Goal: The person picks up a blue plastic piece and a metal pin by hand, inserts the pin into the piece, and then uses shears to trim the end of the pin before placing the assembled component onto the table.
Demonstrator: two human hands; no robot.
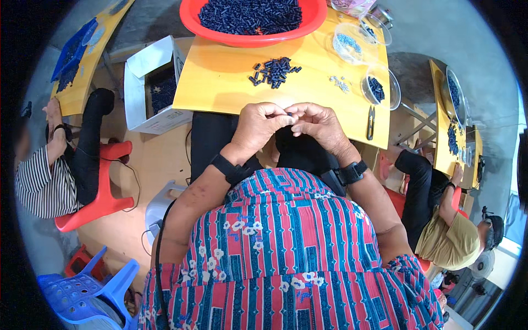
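Just past the table's near edge, my left hand (256, 127) and my right hand (320, 127) meet fingertip to fingertip. A small dark piece (290, 114) shows between them, pinched in my left thumb and fingers. My right thumb and forefinger are pressed together against it; whatever they grip is mostly covered. Ahead on the yellow table (214, 82) lies a loose heap of short black cylindrical pieces (275, 72). To its right is a little pile of small silvery parts (339, 84).
A red basin (190, 25) full of black pieces stands at the back. Clear plastic tubs (363, 88) and black-handled snips (370, 124) sit at the right. Left of the table is a white carton (132, 99). Other people work at tables on both sides, near red stools (104, 187).
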